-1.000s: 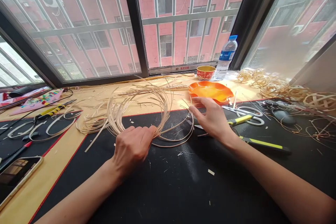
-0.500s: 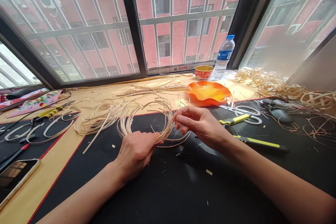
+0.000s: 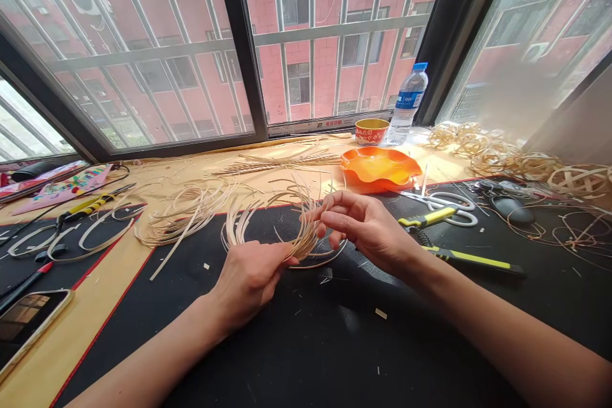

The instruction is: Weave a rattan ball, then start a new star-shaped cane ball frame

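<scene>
A loose coil of thin pale strips, like bamboo or rattan, (image 3: 238,223) stands over the black mat (image 3: 306,338), its loose ends fanning out at the top. My left hand (image 3: 253,274) is closed round the coil's lower part, thumb on top. At the coil's right side is my right hand (image 3: 356,220), fingers curled and thumb near the index finger. Its fingertips reach in among the strips there; what they pinch, if anything, is too fine to make out. A second bundle of strips (image 3: 176,217) lies to the left of the coil.
Yellow-handled pliers (image 3: 468,259) and white-handled scissors (image 3: 452,204) lie right of my right hand. Behind stand an orange wavy dish (image 3: 380,169), a red bowl (image 3: 371,134) and a water bottle (image 3: 408,105). Woven balls (image 3: 581,182) sit far right; a phone (image 3: 31,325) lies left.
The coil has shifted slightly right and its strips spread differently. My right hand's fingers have moved a little left, in among the strips. My left hand keeps its grip.
</scene>
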`<state>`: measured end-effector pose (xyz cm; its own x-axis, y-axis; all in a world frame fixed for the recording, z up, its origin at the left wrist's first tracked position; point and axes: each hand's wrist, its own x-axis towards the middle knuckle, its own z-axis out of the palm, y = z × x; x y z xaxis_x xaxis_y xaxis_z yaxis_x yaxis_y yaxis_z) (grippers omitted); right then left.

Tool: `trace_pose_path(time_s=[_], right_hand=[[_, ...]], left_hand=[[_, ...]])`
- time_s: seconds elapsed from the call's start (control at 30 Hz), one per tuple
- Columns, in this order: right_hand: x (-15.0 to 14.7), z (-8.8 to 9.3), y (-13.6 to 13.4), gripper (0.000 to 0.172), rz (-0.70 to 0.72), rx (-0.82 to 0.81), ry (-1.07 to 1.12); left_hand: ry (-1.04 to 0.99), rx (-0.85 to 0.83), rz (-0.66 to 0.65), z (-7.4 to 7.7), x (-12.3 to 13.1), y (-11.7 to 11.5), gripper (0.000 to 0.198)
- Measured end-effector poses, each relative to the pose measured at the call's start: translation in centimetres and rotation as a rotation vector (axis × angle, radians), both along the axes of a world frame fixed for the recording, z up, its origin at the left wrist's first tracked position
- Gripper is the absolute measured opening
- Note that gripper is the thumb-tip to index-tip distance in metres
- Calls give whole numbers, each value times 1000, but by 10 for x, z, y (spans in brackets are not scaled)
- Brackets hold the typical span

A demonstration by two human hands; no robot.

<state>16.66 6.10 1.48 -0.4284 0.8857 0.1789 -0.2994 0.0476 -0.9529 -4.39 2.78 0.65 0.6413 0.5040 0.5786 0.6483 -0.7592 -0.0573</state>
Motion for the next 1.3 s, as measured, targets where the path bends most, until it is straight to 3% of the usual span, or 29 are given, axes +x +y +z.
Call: trace_pose_path(time_s=[0.2,0.3,0.47,0.87,1.07,1.3], right_hand=[[-1,-2,1,32,-25,-12,-28],[-1,-1,0,21,-8,-1,-39],[-3,1,-2,24,41,-41,-46],[-2,0,0,30,2,-70,-35],[-3,-1,0,33,25,-94,-61],[-4,2,0,31,-101,-152,1]], left_hand=[[6,-23,-22,2,2,-1,36],[-77,-103,-53,4,1,-3,40],[-184,-182,-88,3,-1,-6,37],[-286,-381,33,1,2,-3,36],[-360,-421,26,3,2,-3,36],[-363,-427,22,4,2,-4,36]])
